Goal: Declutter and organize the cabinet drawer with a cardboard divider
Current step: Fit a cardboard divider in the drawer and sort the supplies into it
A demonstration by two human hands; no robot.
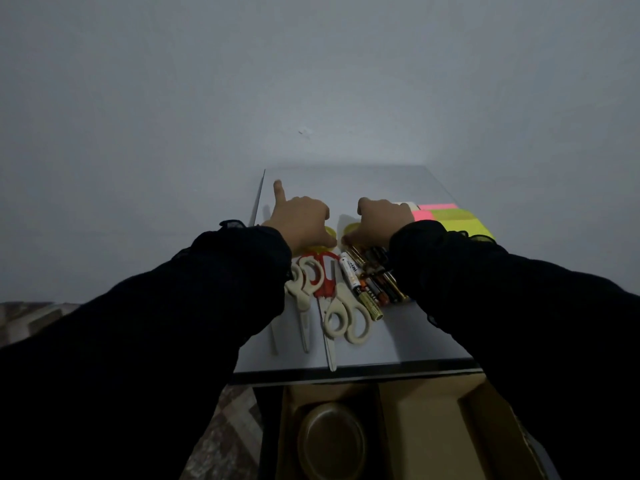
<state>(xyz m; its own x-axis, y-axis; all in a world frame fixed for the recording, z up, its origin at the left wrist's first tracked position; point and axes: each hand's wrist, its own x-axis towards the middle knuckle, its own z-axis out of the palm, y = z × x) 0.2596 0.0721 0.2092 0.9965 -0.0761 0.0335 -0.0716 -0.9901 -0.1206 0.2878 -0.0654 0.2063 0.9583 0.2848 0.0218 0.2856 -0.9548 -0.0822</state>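
At frame centre, left hand [300,220] and right hand [379,221] each grip a yellow tape roll [329,233], the right-hand roll [351,229] beside it, above the scissors [346,315].

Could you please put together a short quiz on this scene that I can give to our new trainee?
1. True or false: the scissors lie inside the open drawer.
2. Multiple choice: what lies just right of the scissors? A) batteries and markers B) a stapler C) a phone
3. Fill in: the neon sticky notes lie beside the ____ hand.

Key
1. False: they lie on the cabinet top, above the drawer.
2. A: the batteries and markers are heaped there.
3. Right: the right hand is next to them, while the left hand points a finger at the far left.
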